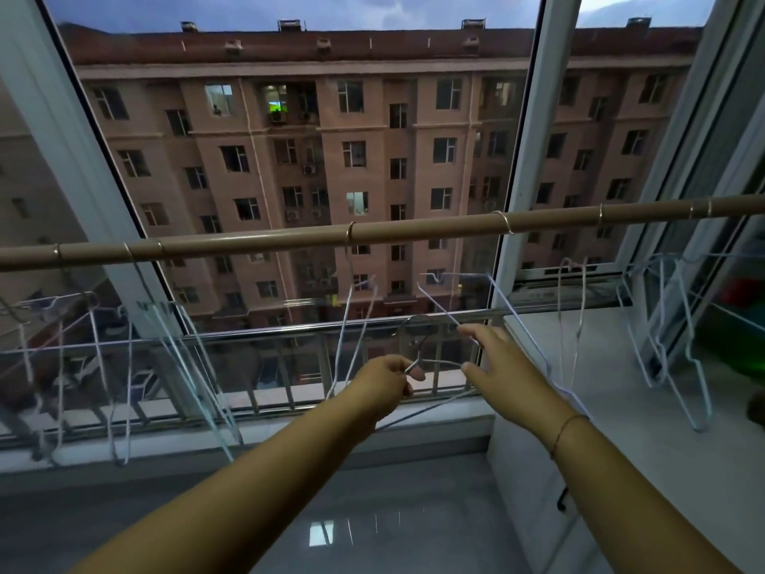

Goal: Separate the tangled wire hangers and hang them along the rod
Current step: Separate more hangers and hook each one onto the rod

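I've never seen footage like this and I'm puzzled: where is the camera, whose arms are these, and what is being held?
There is no machine here. A person wears one wide-angle camera on the head, looking forward and down, so the two bare arms are their own. They stand at a window facing an apartment block. A tan rod crosses the view, with white wire hangers already hooked along it. The left hand grips another wire hanger just below its hook, not yet on the rod. The right hand is open, its fingertips at the wires beside it. A pale ledge runs below.
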### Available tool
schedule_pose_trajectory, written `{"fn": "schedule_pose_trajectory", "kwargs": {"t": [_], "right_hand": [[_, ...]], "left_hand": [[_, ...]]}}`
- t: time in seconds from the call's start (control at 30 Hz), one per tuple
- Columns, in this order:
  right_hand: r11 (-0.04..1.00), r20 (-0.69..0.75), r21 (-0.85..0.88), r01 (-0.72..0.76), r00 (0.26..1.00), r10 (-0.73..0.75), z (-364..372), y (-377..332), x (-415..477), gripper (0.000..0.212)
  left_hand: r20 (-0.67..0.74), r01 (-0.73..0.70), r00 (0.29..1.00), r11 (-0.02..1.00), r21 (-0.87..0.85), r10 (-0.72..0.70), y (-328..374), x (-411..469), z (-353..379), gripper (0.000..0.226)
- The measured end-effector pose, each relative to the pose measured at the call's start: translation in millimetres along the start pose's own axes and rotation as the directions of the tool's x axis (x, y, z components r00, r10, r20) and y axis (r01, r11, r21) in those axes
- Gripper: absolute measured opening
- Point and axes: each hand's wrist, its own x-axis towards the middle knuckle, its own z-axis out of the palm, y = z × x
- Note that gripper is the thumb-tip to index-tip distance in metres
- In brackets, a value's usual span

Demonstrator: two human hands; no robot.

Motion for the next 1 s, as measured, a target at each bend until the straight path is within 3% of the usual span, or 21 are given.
{"fn": "schedule_pose_trajectory", "kwargs": {"t": [0.07,0.17,0.23,0.3,0.37,0.43,0.53,0.63,0.7,0.8,1.0], "right_hand": [[0.995,0.047,-0.096,0.014,0.999,-0.009,0,0,-2,0.044],[0.985,0.146,-0.168,0.032,0.989,-0.007,-1,-2,-9,0.023],[0.994,0.201,-0.108,0.023,0.979,-0.001,-4,-4,-15,0.015],[0.999,0.212,-0.04,0.008,0.977,0.0,-6,-6,-24,0.019],[0.999,0.179,0.039,-0.012,0.984,0.005,-10,-10,-32,0.019],[0.995,0.093,0.1,-0.016,0.996,0.006,-13,-15,-41,0.019],[0.98,-0.036,0.198,-0.002,0.999,0.009,-19,-25,-53,0.019],[0.953,-0.113,0.302,0.013,0.993,0.022,-24,-37,-62,0.019],[0.946,-0.147,0.323,0.039,0.989,0.01,-27,-47,-65,0.018],[0.938,-0.171,0.34,0.066,0.985,-0.008,-30,-63,-59,0.02],[0.905,-0.106,0.425,-0.008,0.993,0.059,-30,-94,-27,0.027]], "left_hand": [[0.012,-0.033,0.999,0.997,0.072,0.032,-4,-5,-2,0.036],[0.01,-0.077,0.997,0.991,0.112,0.076,-5,-11,-3,0.037],[-0.012,-0.098,0.995,0.987,0.129,0.1,-5,-14,-2,0.036],[-0.033,-0.125,0.991,0.982,0.145,0.131,-2,-15,0,0.037],[-0.08,-0.168,0.98,0.973,0.158,0.182,2,-17,4,0.031],[-0.217,-0.211,0.946,0.964,0.16,0.243,5,-20,9,0.012],[-0.322,-0.3,0.903,0.954,0.0,0.284,12,-31,14,0.011],[-0.161,-0.347,0.934,0.914,-0.21,0.318,27,-49,18,0.023],[-0.086,-0.377,0.926,0.895,-0.24,0.368,38,-56,20,0.025],[-0.085,-0.427,0.902,0.852,-0.303,0.423,55,-56,18,0.024],[-0.159,-0.383,0.923,0.86,-0.338,0.349,79,-43,-6,0.028]]}}
